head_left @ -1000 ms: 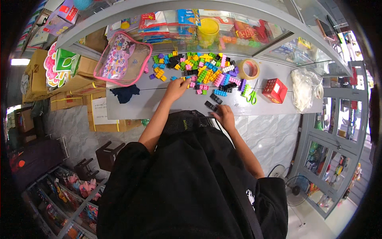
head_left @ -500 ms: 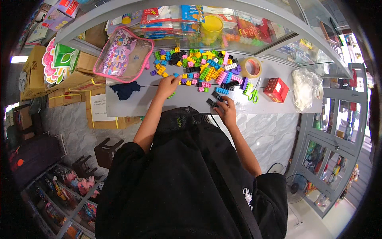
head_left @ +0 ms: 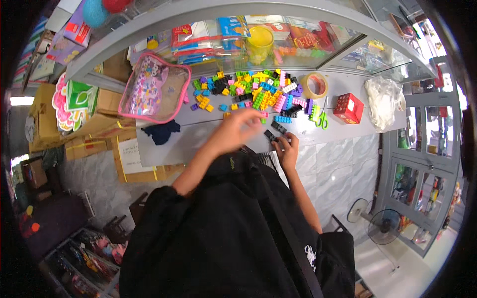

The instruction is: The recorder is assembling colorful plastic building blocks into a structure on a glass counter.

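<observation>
My left hand (head_left: 236, 131), smeared by motion, is raised over the near side of the block pile, its fingertips pointing right; whether anything is in it cannot be made out. My right hand (head_left: 287, 150) is at the table's front edge, fingers curled and touching the near end of a black toy block (head_left: 270, 134). A second black block (head_left: 279, 127) lies just beyond, close to its fingertips. Farther off is a blue building block (head_left: 283, 119). Building blocks in many colours, among them a green one (head_left: 258, 101), spread over the grey table (head_left: 194, 134).
A clear pink-edged pouch (head_left: 188, 99) and dark cloth (head_left: 161, 132) lie left. Rightward are a tape roll (head_left: 324, 88), green-handled scissors (head_left: 323, 120), a red box (head_left: 348, 109) and a white plastic bag (head_left: 381, 107). A glass display case (head_left: 198, 62) stands behind the blocks.
My left hand has lifted from the blocks at the left and swung right and toward me. My right hand stays by the black blocks. The whole view has shifted slightly.
</observation>
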`<state>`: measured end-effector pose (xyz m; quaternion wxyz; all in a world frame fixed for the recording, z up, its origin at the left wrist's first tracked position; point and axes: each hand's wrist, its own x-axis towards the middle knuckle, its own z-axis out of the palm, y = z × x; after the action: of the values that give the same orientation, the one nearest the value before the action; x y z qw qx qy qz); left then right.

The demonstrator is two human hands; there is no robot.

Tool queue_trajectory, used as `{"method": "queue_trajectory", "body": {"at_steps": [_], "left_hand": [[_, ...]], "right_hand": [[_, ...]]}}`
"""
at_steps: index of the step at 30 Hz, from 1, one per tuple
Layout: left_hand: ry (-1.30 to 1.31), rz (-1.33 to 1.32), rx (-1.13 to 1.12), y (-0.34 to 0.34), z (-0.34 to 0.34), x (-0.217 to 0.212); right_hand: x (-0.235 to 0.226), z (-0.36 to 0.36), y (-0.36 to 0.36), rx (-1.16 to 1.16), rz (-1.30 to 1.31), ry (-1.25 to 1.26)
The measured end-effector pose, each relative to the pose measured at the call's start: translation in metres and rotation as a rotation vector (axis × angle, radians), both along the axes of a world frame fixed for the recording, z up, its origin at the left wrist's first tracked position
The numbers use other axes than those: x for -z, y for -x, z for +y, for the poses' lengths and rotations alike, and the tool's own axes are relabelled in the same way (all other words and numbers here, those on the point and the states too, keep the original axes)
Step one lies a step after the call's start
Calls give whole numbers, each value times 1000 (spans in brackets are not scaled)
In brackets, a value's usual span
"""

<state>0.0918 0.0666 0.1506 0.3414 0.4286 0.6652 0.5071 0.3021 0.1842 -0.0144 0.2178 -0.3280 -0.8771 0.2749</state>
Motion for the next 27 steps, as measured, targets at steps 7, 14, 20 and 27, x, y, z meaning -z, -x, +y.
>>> {"method": "queue_trajectory", "body": {"at_steps": [7,14,20,27], "left_hand": [[-652,-1280,1088,-74,-7,-185],[-311,-1292,1668,-50,38,-225],[-390,-1297,1528,-51,36,-215],[-229,-1321,1396,-67,12,-201]], "right_hand": [[-14,-21,21,121,82,-40],[-15,-31,27,200,38,2],[-10,-19,20,343,108,6],[-4,-1,21,352,52,21]]}}
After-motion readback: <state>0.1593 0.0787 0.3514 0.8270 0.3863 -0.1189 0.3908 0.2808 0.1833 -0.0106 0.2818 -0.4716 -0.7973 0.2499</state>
